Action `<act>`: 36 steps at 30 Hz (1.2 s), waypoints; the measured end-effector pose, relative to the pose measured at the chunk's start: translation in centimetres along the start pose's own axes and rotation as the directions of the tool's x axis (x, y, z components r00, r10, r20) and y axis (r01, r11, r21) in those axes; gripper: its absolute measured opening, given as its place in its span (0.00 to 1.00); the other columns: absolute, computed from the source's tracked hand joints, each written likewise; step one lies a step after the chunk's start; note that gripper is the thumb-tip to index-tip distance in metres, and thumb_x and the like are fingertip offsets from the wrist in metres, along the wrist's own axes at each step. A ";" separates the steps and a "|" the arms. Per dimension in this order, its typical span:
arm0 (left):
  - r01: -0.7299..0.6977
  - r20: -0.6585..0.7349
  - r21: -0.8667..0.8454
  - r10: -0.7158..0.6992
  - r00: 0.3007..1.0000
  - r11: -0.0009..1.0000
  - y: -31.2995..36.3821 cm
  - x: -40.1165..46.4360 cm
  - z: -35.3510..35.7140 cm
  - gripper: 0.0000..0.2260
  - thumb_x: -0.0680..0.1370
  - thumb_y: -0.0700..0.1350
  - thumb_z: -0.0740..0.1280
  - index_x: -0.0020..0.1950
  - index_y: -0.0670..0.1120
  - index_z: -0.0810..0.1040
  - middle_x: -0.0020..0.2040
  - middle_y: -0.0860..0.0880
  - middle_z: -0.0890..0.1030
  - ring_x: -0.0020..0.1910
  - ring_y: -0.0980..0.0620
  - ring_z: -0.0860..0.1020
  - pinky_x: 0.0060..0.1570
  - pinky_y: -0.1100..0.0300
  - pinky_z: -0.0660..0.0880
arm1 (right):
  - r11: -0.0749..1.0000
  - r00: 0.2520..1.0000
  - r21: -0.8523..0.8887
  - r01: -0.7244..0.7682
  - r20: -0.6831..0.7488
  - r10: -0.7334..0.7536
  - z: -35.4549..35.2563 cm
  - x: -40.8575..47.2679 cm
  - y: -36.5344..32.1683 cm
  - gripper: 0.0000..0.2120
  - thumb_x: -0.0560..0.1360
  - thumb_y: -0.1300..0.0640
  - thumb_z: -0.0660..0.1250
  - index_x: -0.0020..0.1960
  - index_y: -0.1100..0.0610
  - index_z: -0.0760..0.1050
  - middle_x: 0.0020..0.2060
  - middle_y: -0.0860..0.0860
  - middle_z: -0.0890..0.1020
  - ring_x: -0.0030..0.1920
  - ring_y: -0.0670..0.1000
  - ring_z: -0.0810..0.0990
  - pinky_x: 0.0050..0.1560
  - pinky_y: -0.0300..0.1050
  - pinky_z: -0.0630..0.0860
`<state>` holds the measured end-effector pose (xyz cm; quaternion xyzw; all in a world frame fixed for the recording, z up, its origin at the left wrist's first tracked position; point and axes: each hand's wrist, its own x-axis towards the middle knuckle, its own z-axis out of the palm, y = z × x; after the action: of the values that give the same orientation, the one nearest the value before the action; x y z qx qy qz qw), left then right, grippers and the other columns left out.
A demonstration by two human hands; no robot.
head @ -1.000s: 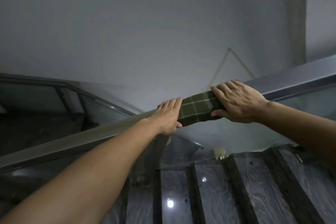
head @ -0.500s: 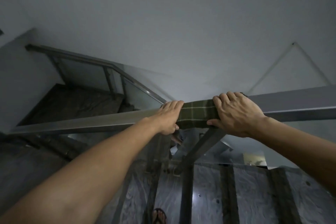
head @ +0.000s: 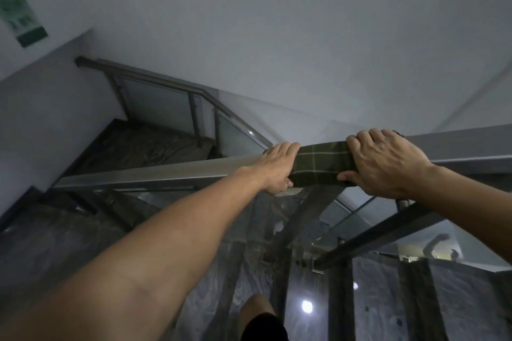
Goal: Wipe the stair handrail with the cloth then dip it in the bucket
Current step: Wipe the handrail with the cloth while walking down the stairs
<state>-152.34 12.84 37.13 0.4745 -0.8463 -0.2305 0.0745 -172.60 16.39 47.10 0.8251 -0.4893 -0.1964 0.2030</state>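
Plain pale grey plastered walls [head: 277,36] enclose a dim stairwell, with a blurred green-and-white poster [head: 23,18] fixed high on the left wall. A lower flight of dark marbled stone steps [head: 149,147] descends at left behind clear glass balustrade panels [head: 155,104] on slim metal posts. The glossy grey veined floor [head: 382,307] below reflects two bright ceiling-light spots [head: 307,306].

Place: we take this for an indoor stairwell, dimly lit.
Handrail [head: 155,171]: a metal rail, glass panels [head: 155,108] below it, turning at a landing.
Steps [head: 382,304]: dark marbled treads below the handrail.
Walls [head: 277,36]: plain and pale beyond the handrail, with a green sign [head: 23,18] upper left.
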 end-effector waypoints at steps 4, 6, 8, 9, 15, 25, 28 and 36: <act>0.016 0.007 0.015 -0.016 1.000 1.000 -4.6 -1.3 0.8 0.36 0.72 0.44 0.72 0.73 0.45 0.54 0.69 0.44 0.64 0.69 0.44 0.62 0.72 0.48 0.57 | 0.999 1.000 0.031 0.025 -0.009 -0.025 0.2 2.9 -3.9 0.37 0.72 0.29 0.41 0.62 0.57 0.66 0.55 0.56 0.77 0.50 0.54 0.77 0.55 0.50 0.74; 0.035 0.013 0.022 -0.035 0.999 0.999 -7.6 -2.0 1.3 0.36 0.71 0.44 0.72 0.73 0.45 0.54 0.68 0.44 0.64 0.69 0.44 0.62 0.71 0.47 0.58 | 0.999 0.999 0.024 0.040 -0.020 -0.040 0.5 4.7 -6.3 0.37 0.73 0.29 0.42 0.61 0.58 0.67 0.54 0.56 0.77 0.49 0.55 0.77 0.54 0.50 0.74; 0.047 0.018 0.021 -0.047 0.999 0.999 -10.5 -2.8 1.7 0.37 0.71 0.44 0.72 0.73 0.44 0.53 0.68 0.44 0.64 0.68 0.44 0.62 0.71 0.48 0.57 | 0.999 0.998 0.014 0.051 -0.026 -0.051 1.0 6.6 -8.8 0.36 0.73 0.30 0.44 0.60 0.58 0.68 0.53 0.57 0.78 0.49 0.56 0.77 0.53 0.51 0.75; 0.047 0.018 0.022 -0.048 0.999 0.999 -11.9 -3.2 2.0 0.37 0.72 0.44 0.72 0.73 0.44 0.53 0.68 0.43 0.63 0.68 0.44 0.61 0.71 0.48 0.56 | 0.998 0.998 0.011 0.057 -0.028 -0.056 1.1 7.6 -10.0 0.35 0.74 0.30 0.44 0.60 0.58 0.68 0.53 0.57 0.78 0.49 0.56 0.77 0.53 0.51 0.75; 0.069 0.036 0.038 -0.071 0.997 0.997 -21.6 -5.4 3.8 0.40 0.72 0.43 0.72 0.75 0.43 0.50 0.71 0.43 0.61 0.72 0.44 0.58 0.75 0.49 0.48 | 0.997 0.995 0.023 0.079 -0.067 -0.077 2.0 13.2 -17.7 0.32 0.75 0.32 0.47 0.58 0.59 0.69 0.51 0.58 0.78 0.48 0.57 0.77 0.50 0.50 0.72; 0.113 0.018 0.031 -0.114 0.993 0.993 -34.5 -9.6 5.5 0.38 0.72 0.40 0.71 0.75 0.44 0.52 0.72 0.43 0.61 0.71 0.44 0.60 0.73 0.49 0.54 | 0.996 0.996 0.037 0.080 -0.037 -0.079 2.5 21.7 -29.6 0.32 0.76 0.33 0.47 0.59 0.60 0.67 0.53 0.58 0.77 0.49 0.57 0.76 0.50 0.50 0.72; 0.096 -0.002 0.019 -0.095 0.995 0.995 -37.5 -10.3 6.1 0.37 0.71 0.39 0.71 0.74 0.44 0.53 0.71 0.44 0.62 0.70 0.45 0.60 0.73 0.49 0.53 | 0.997 0.997 0.029 0.068 -0.029 -0.067 2.4 23.4 -32.1 0.32 0.75 0.32 0.46 0.59 0.60 0.67 0.53 0.58 0.77 0.49 0.56 0.77 0.50 0.50 0.72; 0.038 -0.001 0.028 -0.038 0.999 0.999 -47.2 -12.0 8.0 0.38 0.70 0.41 0.72 0.73 0.44 0.53 0.69 0.43 0.63 0.68 0.43 0.62 0.72 0.47 0.56 | 0.999 0.999 0.035 0.035 -0.034 -0.034 2.7 28.4 -39.7 0.33 0.74 0.31 0.46 0.59 0.58 0.68 0.53 0.56 0.78 0.49 0.55 0.77 0.52 0.49 0.73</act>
<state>-112.42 4.52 9.41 0.4915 -0.8402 -0.2199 0.0635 -132.47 8.24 20.34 0.8401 -0.4749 -0.1775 0.1928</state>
